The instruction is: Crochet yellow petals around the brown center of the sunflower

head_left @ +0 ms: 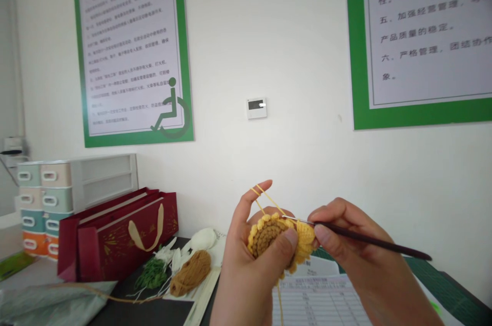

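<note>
My left hand point(255, 264) pinches a round crochet piece point(267, 236) with a brown centre and yellow petals round its edge. Yellow yarn point(271, 197) loops over the raised left index finger, and a strand hangs below the piece. In my right hand point(346, 236) is a crochet hook point(369, 239) with a dark handle, held between thumb and fingers. Its metal tip lies at the upper edge of the crochet piece, by the yellow stitches. Whether yarn is caught on the tip is too small to tell.
A brown yarn ball point(191, 273), green yarn point(151, 273) and white yarn point(203, 239) lie left on the dark table. Behind them stand red gift bags point(126, 233) and a drawer unit point(103, 177). Printed paper point(319, 300) and a green cutting mat point(449, 285) lie under my hands.
</note>
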`<state>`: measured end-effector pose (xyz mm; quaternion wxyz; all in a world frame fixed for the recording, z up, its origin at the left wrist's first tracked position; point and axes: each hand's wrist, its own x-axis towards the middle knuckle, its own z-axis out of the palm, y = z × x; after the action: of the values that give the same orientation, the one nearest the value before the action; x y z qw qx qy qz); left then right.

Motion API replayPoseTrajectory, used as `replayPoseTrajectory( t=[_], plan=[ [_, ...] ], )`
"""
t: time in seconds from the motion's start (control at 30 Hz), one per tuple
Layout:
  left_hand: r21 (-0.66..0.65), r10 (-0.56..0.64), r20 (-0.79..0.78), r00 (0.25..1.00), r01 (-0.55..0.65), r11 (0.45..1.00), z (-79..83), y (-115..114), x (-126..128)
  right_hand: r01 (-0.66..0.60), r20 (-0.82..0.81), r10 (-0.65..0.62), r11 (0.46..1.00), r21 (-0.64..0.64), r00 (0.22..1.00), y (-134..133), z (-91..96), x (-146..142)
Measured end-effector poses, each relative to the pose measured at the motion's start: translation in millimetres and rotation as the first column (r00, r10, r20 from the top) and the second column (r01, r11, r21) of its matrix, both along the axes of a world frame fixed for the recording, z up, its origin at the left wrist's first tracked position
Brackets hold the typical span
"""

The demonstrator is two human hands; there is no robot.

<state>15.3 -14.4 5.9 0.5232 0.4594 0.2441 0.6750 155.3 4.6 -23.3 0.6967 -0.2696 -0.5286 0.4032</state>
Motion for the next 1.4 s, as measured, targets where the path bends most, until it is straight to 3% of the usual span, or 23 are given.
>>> replayPoseTrajectory(
  t=[0.2,0.5,0.77,1.03,1.4],
  plan=[
    [0.026,-0.018,-0.003,1.0,0.018,0.999,-0.3,6,-1,0.027,0.02,-0.028,0.999,0.037,0.999,4,-1.5,-1],
    [0.009,-0.018,-0.022,1.0,0.018,1.0,-2.8,8,-2,-0.053,0.135,0.04,0.994,0.092,0.99,18,-10.2,12],
    [0.024,-0.007,-0.001,1.0,0.007,1.0,-5.2,13,3,-0.015,0.023,0.016,1.0,-0.013,1.0,7,-3.2,6],
    [0.017,0.013,-0.017,1.0,-0.013,1.0,-4.7,11,5,-0.053,0.009,0.053,0.999,-0.001,0.999,8,-3.1,7],
    [0.025,0.008,-0.002,1.0,-0.008,1.0,-5.8,10,4,0.008,0.023,-0.008,1.0,0.009,1.0,5,-2.1,3]
  ],
)
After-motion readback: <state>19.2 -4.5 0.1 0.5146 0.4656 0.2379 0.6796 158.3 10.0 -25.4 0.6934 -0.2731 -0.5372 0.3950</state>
